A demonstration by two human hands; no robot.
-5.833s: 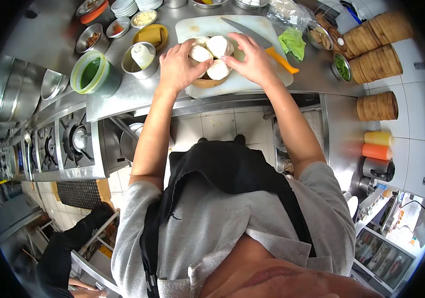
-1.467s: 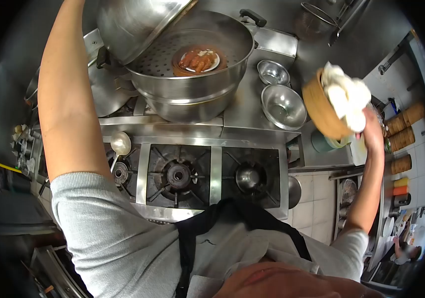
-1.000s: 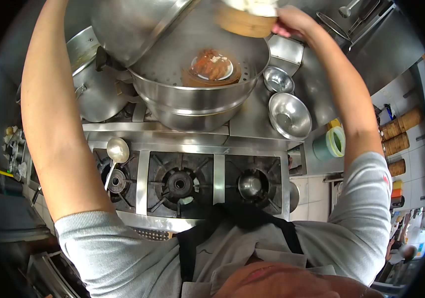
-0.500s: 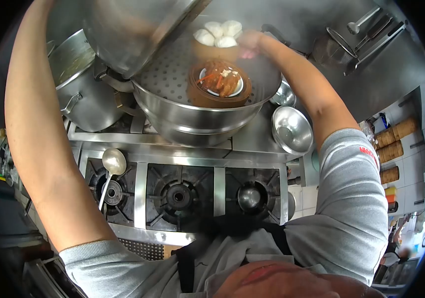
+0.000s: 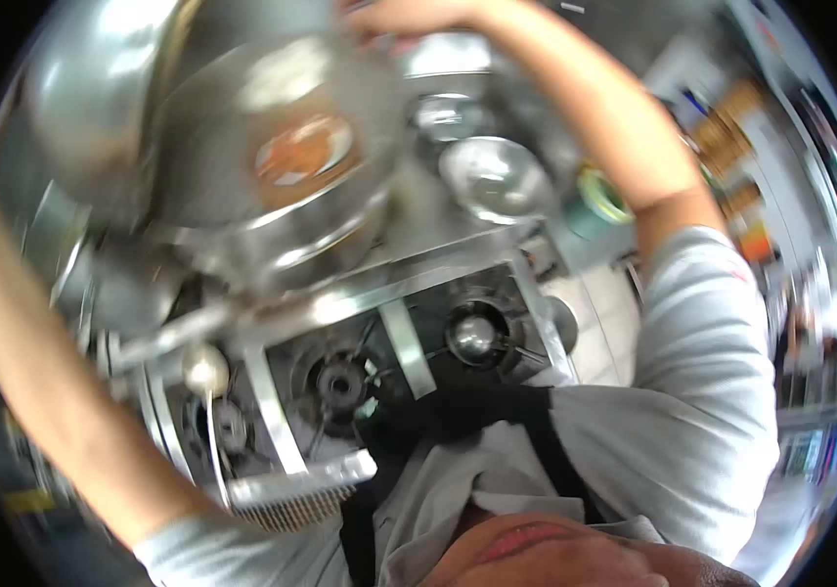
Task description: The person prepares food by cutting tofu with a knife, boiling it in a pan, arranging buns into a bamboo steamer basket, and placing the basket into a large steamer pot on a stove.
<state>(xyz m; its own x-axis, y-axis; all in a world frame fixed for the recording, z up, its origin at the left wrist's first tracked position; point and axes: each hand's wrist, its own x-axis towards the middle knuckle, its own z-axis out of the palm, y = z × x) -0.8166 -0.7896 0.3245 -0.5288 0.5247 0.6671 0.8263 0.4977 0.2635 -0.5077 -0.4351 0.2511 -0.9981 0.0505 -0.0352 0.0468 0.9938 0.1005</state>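
Motion blurs the head view. A large metal steamer pot (image 5: pixel 311 240) stands at the upper left. On its perforated top sits a round basket with a plate of glossy brown-orange food (image 5: pixel 306 147), and behind it a cluster of white buns (image 5: pixel 286 70). The domed metal lid (image 5: pixel 96 98) is tilted up along the pot's left side. My left arm reaches up behind the lid, and its hand is out of sight. My right hand (image 5: pixel 384 20) is at the top edge, beyond the pot's right rim, its fingers smeared by motion; what it touches I cannot make out.
Metal bowls (image 5: pixel 497 181) stand right of the pot. A ladle (image 5: pixel 206 372) lies across the left burner. In front is a row of burners (image 5: pixel 342 384), and a green container (image 5: pixel 599 203) stands at the right. A blurred person (image 5: pixel 800 328) is at the far right.
The view has swung right and tilted, shifting the pot and lid left. My right hand has left the side of the bun basket. The lid still stands raised.
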